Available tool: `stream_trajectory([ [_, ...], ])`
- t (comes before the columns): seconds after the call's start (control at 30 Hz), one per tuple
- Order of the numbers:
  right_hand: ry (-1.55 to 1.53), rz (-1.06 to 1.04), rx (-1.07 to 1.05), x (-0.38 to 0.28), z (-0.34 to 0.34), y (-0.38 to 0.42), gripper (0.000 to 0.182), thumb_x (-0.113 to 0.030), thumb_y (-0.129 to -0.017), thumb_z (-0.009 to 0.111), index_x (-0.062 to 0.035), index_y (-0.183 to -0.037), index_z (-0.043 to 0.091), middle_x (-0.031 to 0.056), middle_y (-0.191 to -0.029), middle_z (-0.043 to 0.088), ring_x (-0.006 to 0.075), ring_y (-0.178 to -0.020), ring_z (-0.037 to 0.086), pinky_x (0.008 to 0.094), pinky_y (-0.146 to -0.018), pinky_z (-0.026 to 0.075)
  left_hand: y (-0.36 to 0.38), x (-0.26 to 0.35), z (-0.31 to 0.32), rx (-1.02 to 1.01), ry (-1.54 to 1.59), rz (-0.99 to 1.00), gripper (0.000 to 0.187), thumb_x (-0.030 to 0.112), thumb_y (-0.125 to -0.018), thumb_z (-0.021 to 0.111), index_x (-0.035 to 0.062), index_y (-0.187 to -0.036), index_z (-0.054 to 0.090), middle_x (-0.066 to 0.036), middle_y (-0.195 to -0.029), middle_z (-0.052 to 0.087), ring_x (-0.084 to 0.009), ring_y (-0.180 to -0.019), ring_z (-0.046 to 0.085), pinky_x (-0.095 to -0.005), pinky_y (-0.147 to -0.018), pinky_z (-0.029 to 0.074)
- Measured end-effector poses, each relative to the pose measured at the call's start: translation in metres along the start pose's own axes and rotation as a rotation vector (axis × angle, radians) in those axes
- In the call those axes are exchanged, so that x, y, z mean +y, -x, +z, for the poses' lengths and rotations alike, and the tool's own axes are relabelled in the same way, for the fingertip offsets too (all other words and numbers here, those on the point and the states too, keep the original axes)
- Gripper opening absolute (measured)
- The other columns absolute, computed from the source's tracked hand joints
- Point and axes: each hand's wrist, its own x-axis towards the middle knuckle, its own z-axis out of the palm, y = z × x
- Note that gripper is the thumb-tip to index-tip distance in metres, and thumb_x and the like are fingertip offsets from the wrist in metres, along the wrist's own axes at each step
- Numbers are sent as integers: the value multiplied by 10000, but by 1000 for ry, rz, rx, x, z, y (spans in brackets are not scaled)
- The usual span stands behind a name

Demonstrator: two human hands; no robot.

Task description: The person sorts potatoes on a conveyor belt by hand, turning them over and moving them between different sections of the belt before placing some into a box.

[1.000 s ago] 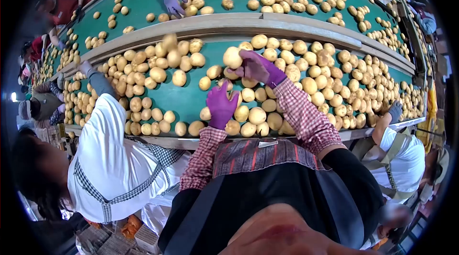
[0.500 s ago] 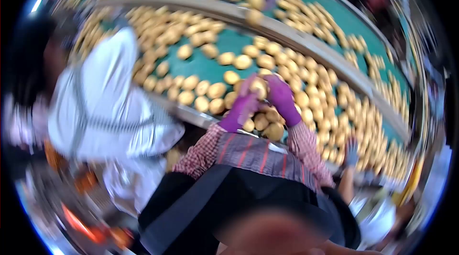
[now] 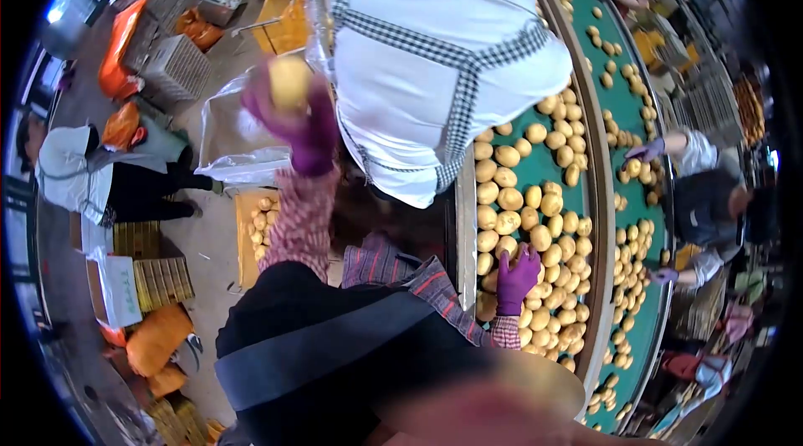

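Note:
My left hand (image 3: 309,116), in a purple glove, is stretched out to the left. It is closed around a potato (image 3: 290,82), held up in the air and smeared by motion. Below and beside it is a bin lined with clear plastic (image 3: 230,141). My right hand (image 3: 518,277), also gloved in purple, rests on the potatoes (image 3: 539,237) heaped on the green conveyor belt (image 3: 535,162). Its fingers are apart and touch the potatoes; no potato is visibly lifted in it.
A co-worker in a white top (image 3: 418,45) stands close ahead, between the bin and the belt. A metal divider (image 3: 590,137) separates a second belt, where other people's gloved hands work. A yellow crate of potatoes (image 3: 261,224) sits on the floor at left, near another bending person (image 3: 79,170).
My view has swung left. Both hands were together at a potato over the belt; now my left hand holds a potato far out to the left, and my right hand lies on the pile.

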Motion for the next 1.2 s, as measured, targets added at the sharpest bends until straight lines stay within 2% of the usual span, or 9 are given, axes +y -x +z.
stream_trajectory([
  [0.07,35,-27,5,-2,2,-1,603,-345,-876,820,-14,-1350,644,277,-1404,611,469,-1339,558,573,-1130,468,-27,-61,30,113,195,-310,630,398,-972,785,-56,-1368,599,-247,-1262,630,-397,-1134,617,-503,-998,524],
  [0.27,50,-3,-43,-3,-8,0,722,-341,-798,857,-42,-1409,614,294,-1497,548,469,-1377,544,560,-1137,475,-16,-269,81,-690,-455,-815,728,538,-940,734,-20,-1393,621,-307,-1405,625,-445,-1341,597,-505,-1122,479],
  [0.3,43,8,-49,-2,-9,1,744,-341,-785,864,-47,-1419,609,297,-1512,537,468,-1383,542,558,-1138,477,6,-268,73,-408,-451,-615,689,477,-937,767,-12,-1399,623,-295,-1396,640,-432,-1326,610,-495,-1108,486],
  [0.47,143,67,37,-5,3,34,695,-362,-787,836,-93,-1397,637,270,-1475,575,443,-1316,592,558,-1054,518,87,-26,-61,-33,-131,-143,534,319,-1075,619,-75,-1431,557,-231,-1346,644,-386,-1251,589,-514,-1073,479],
  [0.63,79,142,-28,-9,-25,51,478,-370,-819,772,-187,-1256,710,113,-1294,649,356,-1143,641,544,-903,517,233,142,-131,-1211,529,266,437,308,-1026,665,44,-1373,632,-207,-1335,648,-436,-1246,596,-590,-1091,442],
  [0.73,106,215,-59,13,-14,84,551,-453,-813,799,-222,-1306,716,138,-1497,591,335,-1186,633,538,-932,517,264,219,-101,-1354,702,541,505,328,-968,738,73,-1394,644,-186,-1318,668,-417,-1237,613,-567,-1085,455],
  [0.97,-17,494,-160,70,-102,186,429,-391,-801,782,-266,-1211,769,51,-1347,690,280,-1129,657,497,-921,507,386,278,11,-1457,463,385,610,520,-936,736,41,-1308,683,-283,-1332,628,-441,-1202,624,-572,-1020,497],
  [1.07,201,365,213,96,-127,264,390,-327,-814,797,-209,-1185,769,6,-1286,710,273,-1165,653,495,-989,501,398,298,28,-1515,285,546,650,617,-938,687,71,-1290,706,-320,-1335,619,-492,-1180,623,-587,-1011,505],
  [1.2,372,606,240,131,-141,335,430,-374,-840,794,-194,-1226,735,81,-1282,691,298,-1206,627,474,-1064,459,401,301,38,-1492,502,434,558,600,-922,719,82,-1122,778,-203,-1108,736,-385,-1087,660,-573,-936,495],
])
